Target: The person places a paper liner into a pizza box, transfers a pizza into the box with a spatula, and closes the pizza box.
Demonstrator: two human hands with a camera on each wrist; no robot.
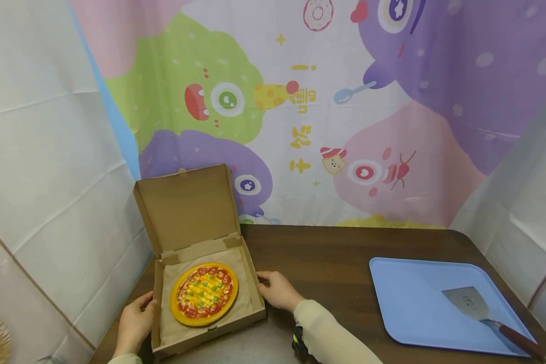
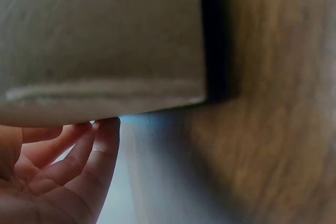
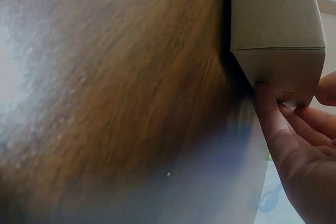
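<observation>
An open cardboard pizza box [image 1: 255, 293] lies on the table, its lid [image 1: 191, 207] raised and leaning back toward the printed backdrop. Inside, on brown paper [image 1: 243, 263], rests a pizza [image 1: 205, 294] with a yellow rim, red slices and yellow strips. My left hand [image 1: 134, 321] touches the outside of the box's left wall; in the left wrist view its fingertips [image 2: 107, 129] meet the cardboard edge. Against the right wall, my right hand [image 1: 279, 289] rests its fingers [image 3: 270, 114] on the outer side. Neither hand reaches the pizza.
A light blue tray [image 1: 409, 303] sits on the right of the dark wooden table [image 1: 318, 263]. A wide spatula [image 1: 468, 303] lies on it, the handle over the tray's near right corner. A cartoon backdrop [image 1: 291, 202] hangs behind, with white walls either side.
</observation>
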